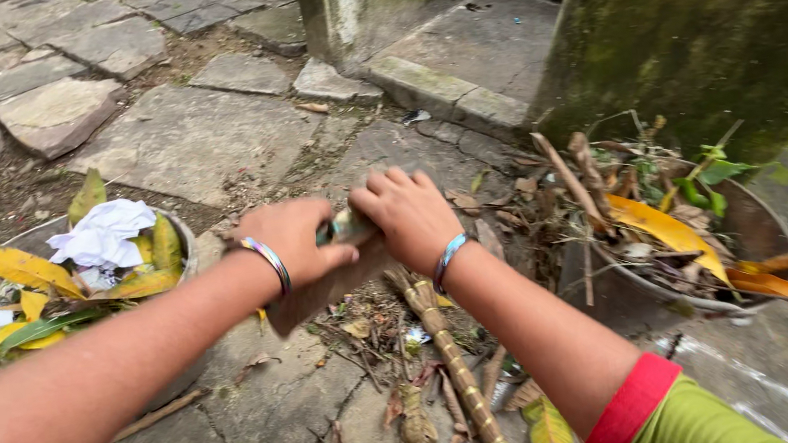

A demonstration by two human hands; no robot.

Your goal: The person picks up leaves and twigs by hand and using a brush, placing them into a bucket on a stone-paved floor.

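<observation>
My left hand (295,241) and my right hand (408,215) are both closed around a flat brown piece of cardboard-like board (324,291), held low over a stone-paved ground. A small greenish object (348,226) shows between the two hands; what it is cannot be told. Below the board lies a small heap of dry twigs and leaf litter (370,325). A broom with a banded handle (456,370) lies on the ground under my right forearm. Both wrists wear bangles.
A round metal basin (185,234) at the left holds yellow leaves and crumpled white paper. Another basin (751,226) at the right holds dry sticks and leaves. A mossy wall (702,18) and a stone step (457,71) stand behind.
</observation>
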